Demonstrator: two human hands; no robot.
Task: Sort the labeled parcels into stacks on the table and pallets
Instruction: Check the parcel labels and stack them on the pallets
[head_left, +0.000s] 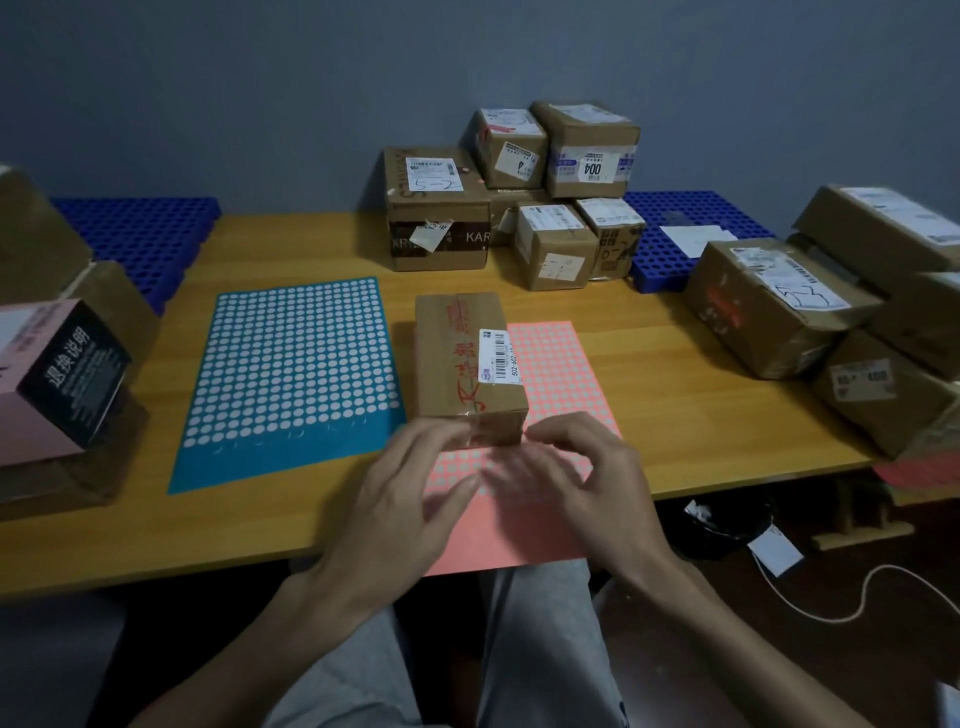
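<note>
One small cardboard parcel (467, 364) at centre of wooden table (649, 395), red printed tape along its top, barcode label on its right edge; lying partly on pink dotted sheet (550, 364). One blue dotted sheet (291, 374) just left of it.

Two hands at near end of parcel. Left hand (410, 499) fingers spread, tips touching near-left corner. Right hand (576, 483) fingers spread and blurred, tips by near-right corner; contact uncertain. Neither closed around anything.

Far centre: stack of about six brown parcels (519, 208), marks "5-2", "4", "004" visible. Right edge: pile of about five larger brown boxes (779, 306). Left edge: one pink-and-black box (57, 374) on top of brown cartons, count unclear.

Two blue perforated pallets: one far left (145, 234), one far right (675, 228) behind the centre stack, with a white paper slip on it.
</note>
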